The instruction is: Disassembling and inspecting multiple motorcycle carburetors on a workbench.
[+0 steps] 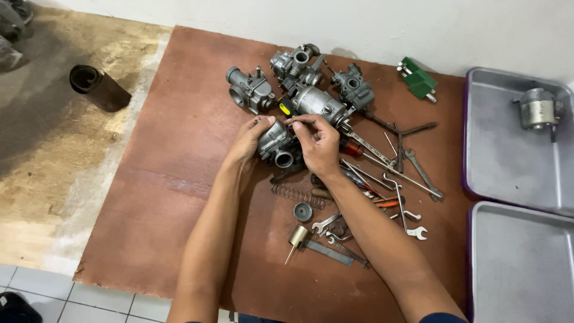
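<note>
I am kneeling at a big brown wooden board (179,179) on the floor. Two grey metal trays (520,263) sit to my right, and the far one has a round metal part (538,109) in it.

Four more carburetors (311,90) stand in a bunch at the far side of the board, just past my hands. They look whole, so I think they are still waiting.

The carburetor (278,146) I am working on sits in the middle of the board. My left hand (250,140) is wrapped around its left side and holds it steady. My right hand (317,142) rests on its right side, with the fingertips pinched at the top. I cannot tell if they hold a small piece.

Wrenches and screwdrivers (382,173) lie in a heap near my right arm. A long spring (297,195), a small round cap (303,211) and a brass slide with a needle (297,237) lie loose in front of the carburetor. So I think some parts are already out, and the body is left to do.
</note>
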